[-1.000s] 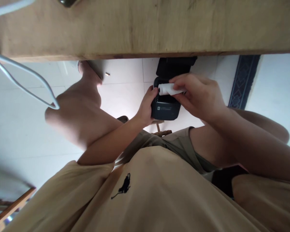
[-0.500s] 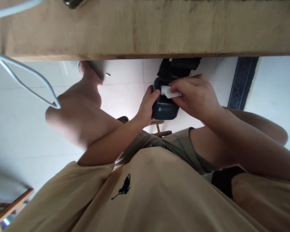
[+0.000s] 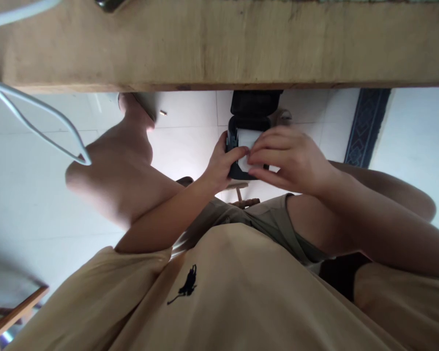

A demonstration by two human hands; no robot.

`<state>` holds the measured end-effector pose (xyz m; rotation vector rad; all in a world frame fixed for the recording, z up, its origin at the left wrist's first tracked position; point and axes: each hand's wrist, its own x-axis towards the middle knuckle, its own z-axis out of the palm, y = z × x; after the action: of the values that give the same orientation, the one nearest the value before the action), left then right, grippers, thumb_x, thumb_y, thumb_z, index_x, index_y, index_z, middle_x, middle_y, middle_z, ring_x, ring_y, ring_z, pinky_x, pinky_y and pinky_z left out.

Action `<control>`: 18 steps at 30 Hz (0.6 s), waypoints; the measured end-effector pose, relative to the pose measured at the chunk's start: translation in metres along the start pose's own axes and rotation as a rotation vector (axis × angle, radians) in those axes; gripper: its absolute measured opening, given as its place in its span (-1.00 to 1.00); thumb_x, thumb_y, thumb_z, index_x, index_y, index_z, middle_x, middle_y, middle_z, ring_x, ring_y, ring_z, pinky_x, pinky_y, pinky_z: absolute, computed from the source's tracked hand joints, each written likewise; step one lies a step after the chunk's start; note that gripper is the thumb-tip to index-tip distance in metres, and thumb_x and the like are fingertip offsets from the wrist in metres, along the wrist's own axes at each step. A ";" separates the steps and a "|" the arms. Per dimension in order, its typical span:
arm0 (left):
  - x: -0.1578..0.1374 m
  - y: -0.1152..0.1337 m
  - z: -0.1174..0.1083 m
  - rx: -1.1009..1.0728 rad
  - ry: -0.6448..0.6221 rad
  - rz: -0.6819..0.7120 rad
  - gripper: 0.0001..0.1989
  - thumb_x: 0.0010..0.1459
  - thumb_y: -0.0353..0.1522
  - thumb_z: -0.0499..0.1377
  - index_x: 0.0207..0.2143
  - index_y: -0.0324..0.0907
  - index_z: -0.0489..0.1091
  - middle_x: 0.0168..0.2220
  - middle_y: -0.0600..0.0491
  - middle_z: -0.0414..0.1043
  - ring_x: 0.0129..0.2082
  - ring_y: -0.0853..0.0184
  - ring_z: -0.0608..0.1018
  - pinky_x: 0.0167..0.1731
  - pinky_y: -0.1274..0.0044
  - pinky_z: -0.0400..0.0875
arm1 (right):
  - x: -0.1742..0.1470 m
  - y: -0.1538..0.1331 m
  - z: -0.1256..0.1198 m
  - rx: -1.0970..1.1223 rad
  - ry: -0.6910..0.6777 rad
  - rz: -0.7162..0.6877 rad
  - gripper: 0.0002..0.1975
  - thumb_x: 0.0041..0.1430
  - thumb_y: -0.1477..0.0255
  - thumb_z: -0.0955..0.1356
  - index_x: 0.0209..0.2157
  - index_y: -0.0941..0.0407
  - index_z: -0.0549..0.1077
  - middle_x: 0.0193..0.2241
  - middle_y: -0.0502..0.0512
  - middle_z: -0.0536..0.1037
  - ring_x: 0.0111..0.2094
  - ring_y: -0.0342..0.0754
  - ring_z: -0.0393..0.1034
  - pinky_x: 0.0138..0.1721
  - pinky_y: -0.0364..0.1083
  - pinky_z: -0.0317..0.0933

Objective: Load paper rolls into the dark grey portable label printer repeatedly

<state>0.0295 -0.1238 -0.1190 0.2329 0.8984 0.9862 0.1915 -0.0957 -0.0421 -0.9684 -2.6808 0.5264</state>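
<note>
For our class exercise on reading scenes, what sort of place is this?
Probably a room indoors, perhaps in a home: a pale tiled floor, a dark patterned strip along it and a thick wooden tabletop suggest so.

The far wooden tabletop (image 3: 219, 48) bears a dark object (image 3: 109, 5) at left; the tiled floor (image 3: 186, 141), a small stub (image 3: 163, 113).

White paper (image 3: 250, 136): partly behind the right hand (image 3: 290, 158)
Black lid (image 3: 255, 103): far end hidden by the table (image 3: 219, 46)
White cable (image 3: 64, 115): cut by left edge
Dark object (image 3: 109, 4): cut off above
</note>
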 end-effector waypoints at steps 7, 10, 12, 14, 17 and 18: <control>0.003 -0.009 -0.006 0.063 -0.075 0.042 -0.39 -0.16 -0.32 0.44 -0.06 -0.06 0.27 -0.23 0.11 0.44 -0.27 0.34 0.55 -0.32 0.51 0.49 | 0.002 0.012 -0.018 -0.006 0.192 0.368 -0.81 0.20 0.43 0.30 -0.14 0.09 0.42 -0.12 0.12 0.55 -0.37 -0.15 0.40 -0.29 -0.09 0.31; 0.003 -0.010 -0.008 0.081 -0.150 0.058 -0.33 -0.16 -0.33 0.44 0.01 -0.02 0.23 -0.16 0.10 0.43 -0.19 0.30 0.55 -0.26 0.50 0.49 | 0.000 0.010 -0.014 -0.013 0.145 0.428 -0.65 0.19 0.41 0.30 0.03 0.07 0.38 0.09 0.11 0.44 -0.42 -0.20 0.40 -0.31 -0.10 0.33; 0.002 -0.010 -0.008 0.094 -0.201 0.058 -0.30 -0.15 -0.32 0.43 0.04 -0.01 0.21 -0.12 0.08 0.42 -0.14 0.27 0.54 -0.20 0.47 0.48 | -0.001 0.008 -0.011 -0.046 0.112 0.465 -0.57 0.21 0.38 0.28 0.13 0.07 0.33 0.11 0.13 0.41 -0.41 -0.18 0.42 -0.31 -0.08 0.34; 0.001 -0.010 -0.008 0.097 -0.226 0.042 -0.28 -0.15 -0.32 0.43 0.06 0.00 0.20 -0.09 0.07 0.41 -0.12 0.26 0.54 -0.16 0.45 0.47 | 0.000 0.006 -0.010 -0.090 0.103 0.505 -0.53 0.23 0.33 0.26 0.17 0.08 0.30 0.08 0.15 0.44 -0.40 -0.14 0.43 -0.32 -0.06 0.33; 0.001 -0.012 -0.009 0.081 -0.200 0.001 -0.28 -0.17 -0.34 0.44 0.05 0.00 0.21 -0.09 0.08 0.41 -0.12 0.27 0.52 -0.16 0.46 0.46 | 0.001 0.005 -0.012 -0.088 0.091 0.510 -0.52 0.25 0.28 0.25 0.17 0.11 0.31 0.06 0.21 0.43 -0.36 -0.12 0.45 -0.34 -0.07 0.32; 0.002 -0.013 -0.009 0.076 -0.187 0.005 -0.29 -0.17 -0.35 0.44 0.04 0.00 0.22 -0.10 0.09 0.41 -0.13 0.29 0.52 -0.17 0.47 0.46 | 0.002 0.005 -0.012 -0.088 0.085 0.500 -0.53 0.24 0.28 0.25 0.15 0.11 0.34 0.05 0.21 0.44 -0.31 -0.11 0.46 -0.34 -0.08 0.32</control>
<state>0.0313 -0.1316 -0.1331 0.3859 0.7653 0.9190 0.1972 -0.0882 -0.0330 -1.6603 -2.3949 0.4456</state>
